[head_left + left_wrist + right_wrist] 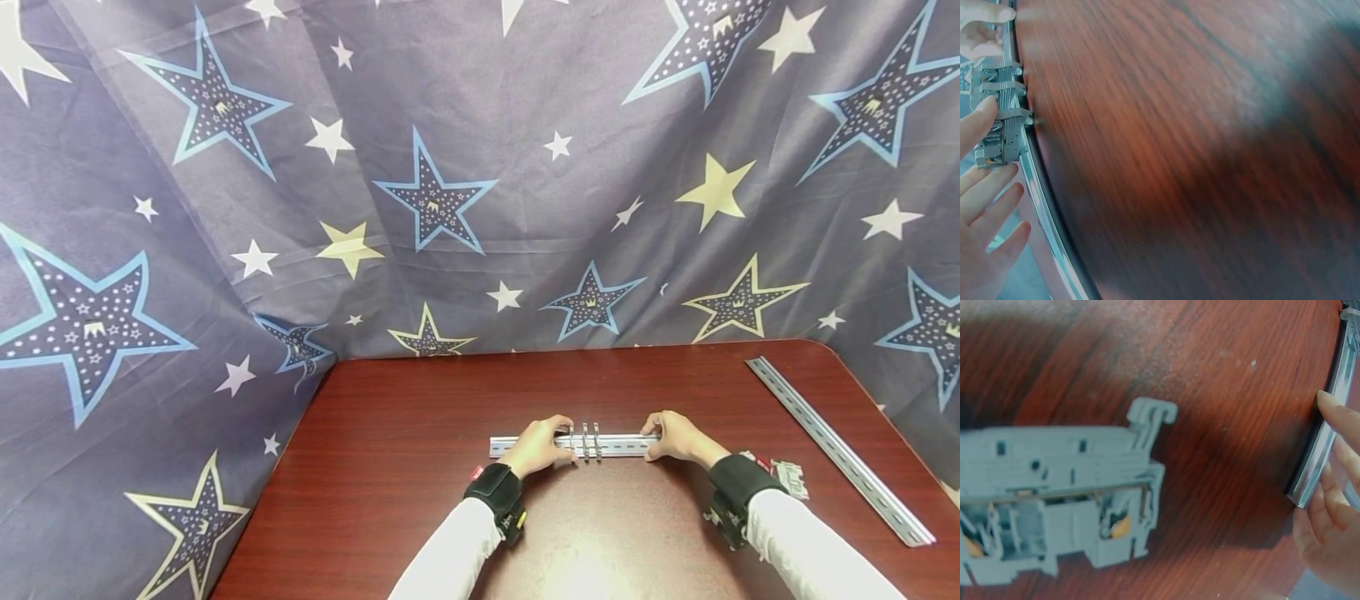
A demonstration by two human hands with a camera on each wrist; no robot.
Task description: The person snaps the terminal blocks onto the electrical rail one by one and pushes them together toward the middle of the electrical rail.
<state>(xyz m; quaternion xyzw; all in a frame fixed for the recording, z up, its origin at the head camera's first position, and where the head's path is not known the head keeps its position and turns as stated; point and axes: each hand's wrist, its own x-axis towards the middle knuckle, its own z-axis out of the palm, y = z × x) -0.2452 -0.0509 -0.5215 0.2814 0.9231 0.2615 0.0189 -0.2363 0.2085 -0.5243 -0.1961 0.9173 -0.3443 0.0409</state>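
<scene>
A short slotted metal DIN rail (622,445) lies crosswise on the table, with grey terminal blocks (592,442) standing across its middle. At the leftmost block my left hand (538,447) pinches, thumb on the near end and index finger over the far end. The left wrist view shows this terminal block (1007,134) between that hand's thumb and fingers. My right hand (672,437) grips the rail near its right end, thumb on the near edge. In the right wrist view the rail's cut end (1300,499) pokes out beside the fingers.
A longer slotted rail (840,450) lies slanted along the table's right side. Loose grey terminal blocks (791,479) rest by my right wrist, partly hidden by it; one block (1060,494) looms large in the right wrist view. A star-patterned cloth (480,167) hangs behind the table.
</scene>
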